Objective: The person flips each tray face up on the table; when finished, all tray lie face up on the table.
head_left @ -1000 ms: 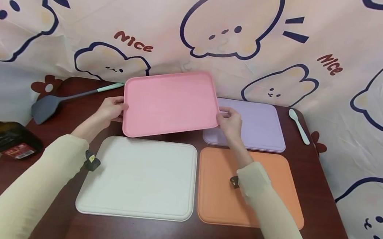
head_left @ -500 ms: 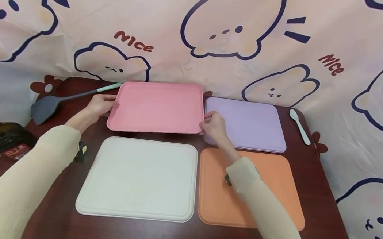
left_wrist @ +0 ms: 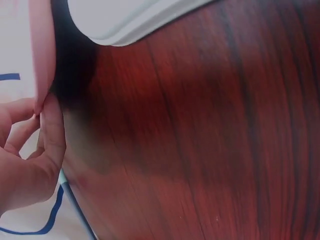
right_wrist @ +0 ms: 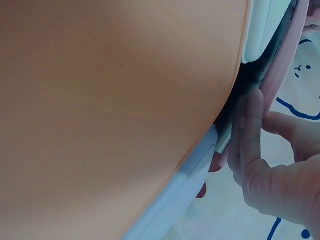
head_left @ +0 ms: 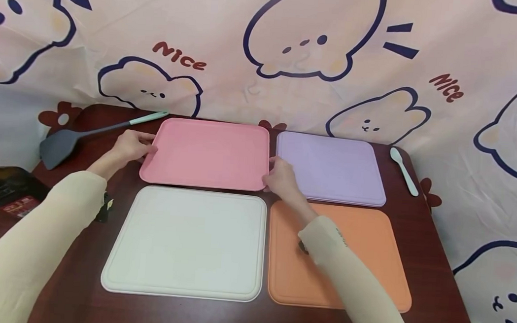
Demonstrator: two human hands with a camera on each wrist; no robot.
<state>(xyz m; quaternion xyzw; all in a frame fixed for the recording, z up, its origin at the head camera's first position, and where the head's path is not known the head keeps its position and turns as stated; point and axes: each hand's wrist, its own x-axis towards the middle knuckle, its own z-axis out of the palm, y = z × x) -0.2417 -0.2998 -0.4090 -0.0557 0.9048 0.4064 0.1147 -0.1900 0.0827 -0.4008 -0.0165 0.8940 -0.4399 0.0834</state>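
Note:
A pink tray (head_left: 205, 153) with a thin raised rim lies nearly level over the back left of the table. At its left end my left hand (head_left: 131, 145) pinches the rim, thumb on top and fingers beneath. The right hand (head_left: 281, 176) grips the opposite end the same way. In the left wrist view the pink edge (left_wrist: 44, 55) sits between thumb and fingers, just off the wood. The right wrist view shows that edge (right_wrist: 286, 57) pinched too. In front is a white grooved board (head_left: 187, 241); a lavender board (head_left: 331, 168) is right of the tray.
An orange board (head_left: 341, 255) lies under my right forearm. A grey spatula (head_left: 59, 145) with a mint handle is at the back left, near a dark bottle (head_left: 8, 188). A pale spoon (head_left: 403, 171) lies near the right edge. A printed curtain (head_left: 230, 46) stands behind the table (head_left: 177, 319).
The pink tray has come down and shifted left, turning from tilted to nearly level. Both hands moved with it and kept their hold; the right hand moved farther left, off the lavender board.

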